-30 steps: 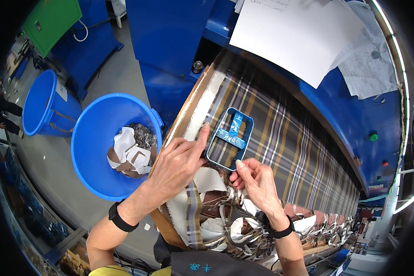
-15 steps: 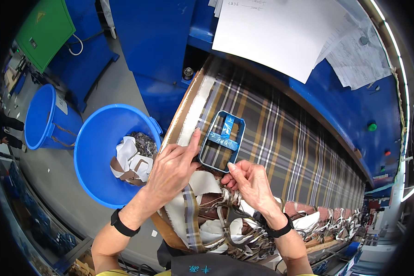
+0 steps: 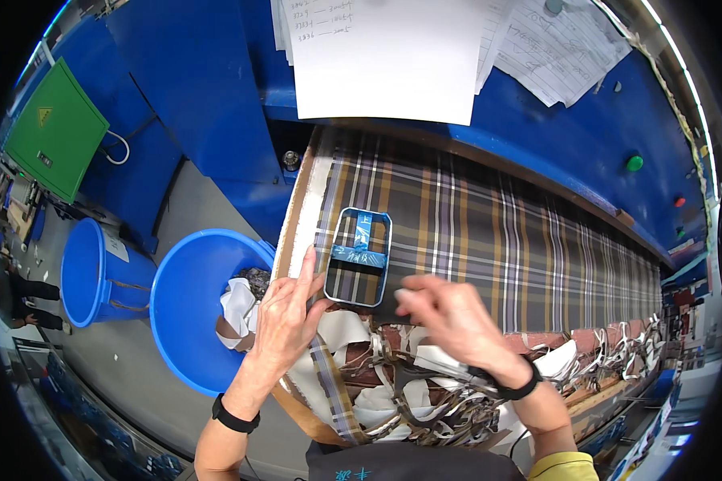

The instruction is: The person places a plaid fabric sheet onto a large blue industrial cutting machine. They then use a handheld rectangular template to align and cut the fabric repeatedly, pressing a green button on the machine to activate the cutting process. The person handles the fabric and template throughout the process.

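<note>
A blue cutting die [image 3: 360, 258], a rounded rectangle with a crossbar and written marks, lies on plaid fabric [image 3: 489, 248] near its left end. My left hand [image 3: 287, 317] is beside the die's lower left side, index finger stretched forward over the fabric's edge and thumb spread toward the die's near corner; it holds nothing. To the right of the die hovers my right hand [image 3: 457, 321], apart from it and smeared by motion. Its fingers look bent, but whether anything is between them I cannot make out.
Fabric and white scraps [image 3: 385, 397] hang tangled along the near edge. A blue bin [image 3: 192, 321] with offcuts stands left, another blue bin [image 3: 84, 272] beyond it. Behind the fabric rises a blue machine [image 3: 553, 136] with papers [image 3: 389, 64] and a green button [image 3: 634, 163].
My right hand has left the die's near corner and moved right. The left hand stays by the die's left side. The view has turned, so the die looks more upright.
</note>
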The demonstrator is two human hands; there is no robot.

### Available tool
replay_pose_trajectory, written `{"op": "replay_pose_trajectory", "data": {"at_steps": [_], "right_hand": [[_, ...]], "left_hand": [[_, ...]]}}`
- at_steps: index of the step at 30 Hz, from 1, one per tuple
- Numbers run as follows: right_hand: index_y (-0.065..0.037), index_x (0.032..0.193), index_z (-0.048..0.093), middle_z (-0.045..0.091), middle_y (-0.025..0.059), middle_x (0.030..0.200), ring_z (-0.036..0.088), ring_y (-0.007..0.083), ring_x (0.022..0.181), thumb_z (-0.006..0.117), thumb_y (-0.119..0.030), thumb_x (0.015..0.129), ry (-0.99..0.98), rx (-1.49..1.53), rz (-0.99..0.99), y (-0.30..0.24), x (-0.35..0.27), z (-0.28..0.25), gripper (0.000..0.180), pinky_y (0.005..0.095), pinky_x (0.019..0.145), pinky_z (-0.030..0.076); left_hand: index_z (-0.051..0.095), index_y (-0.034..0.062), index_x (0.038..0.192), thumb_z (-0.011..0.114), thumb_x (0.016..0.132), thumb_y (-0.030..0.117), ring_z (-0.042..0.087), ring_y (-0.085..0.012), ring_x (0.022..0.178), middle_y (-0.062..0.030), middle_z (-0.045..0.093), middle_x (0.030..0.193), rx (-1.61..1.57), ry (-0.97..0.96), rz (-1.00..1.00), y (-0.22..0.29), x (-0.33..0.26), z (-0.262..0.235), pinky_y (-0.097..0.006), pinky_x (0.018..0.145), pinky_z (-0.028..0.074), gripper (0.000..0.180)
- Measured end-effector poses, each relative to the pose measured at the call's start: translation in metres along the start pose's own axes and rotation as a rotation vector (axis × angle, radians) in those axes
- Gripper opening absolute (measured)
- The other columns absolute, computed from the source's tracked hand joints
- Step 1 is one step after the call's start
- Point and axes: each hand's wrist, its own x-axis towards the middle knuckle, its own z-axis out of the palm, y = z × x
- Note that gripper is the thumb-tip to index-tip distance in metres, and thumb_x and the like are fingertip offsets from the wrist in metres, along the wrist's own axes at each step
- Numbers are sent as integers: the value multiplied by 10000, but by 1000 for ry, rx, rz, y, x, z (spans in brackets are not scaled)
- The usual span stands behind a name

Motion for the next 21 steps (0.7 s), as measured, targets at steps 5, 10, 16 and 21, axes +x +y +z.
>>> {"op": "replay_pose_trajectory", "data": {"at_steps": [5, 10, 16, 21], "right_hand": [[41, 1111, 661, 724, 107, 858, 653, 128, 722, 545, -278, 1015, 359, 77, -147, 18, -28, -86, 353, 268, 664, 524], [22, 1116, 662, 694, 60, 857, 605, 83, 704, 586, -319, 1000, 639, 112, -140, 57, -75, -175, 368, 220, 666, 487], [16, 1183, 631, 686, 37, 932, 611, 62, 740, 580, -313, 1007, 817, 286, -171, 129, -156, -253, 377, 180, 674, 485], [0, 1204, 628, 693, 32, 961, 626, 56, 746, 585, -310, 1007, 988, 319, -120, 179, -216, -286, 370, 173, 672, 500]], "left_hand": [[294, 10, 1519, 785, 778, 81, 659, -321, 1025, -154, 730, 1029, 4, -27, -59, 0, -6, -4, -420, 948, 476, 892], [287, 31, 1525, 779, 800, 124, 645, -347, 1075, -178, 721, 1053, 20, -44, -65, 1, -5, -3, -425, 957, 476, 881], [283, 33, 1525, 768, 825, 155, 635, -377, 1091, -188, 712, 1081, 41, -46, -104, 8, -5, -8, -435, 959, 475, 861], [297, 3, 1506, 767, 819, 157, 648, -384, 1069, -193, 707, 1087, 52, -43, -122, 9, -3, -8, -420, 955, 477, 846]]}}
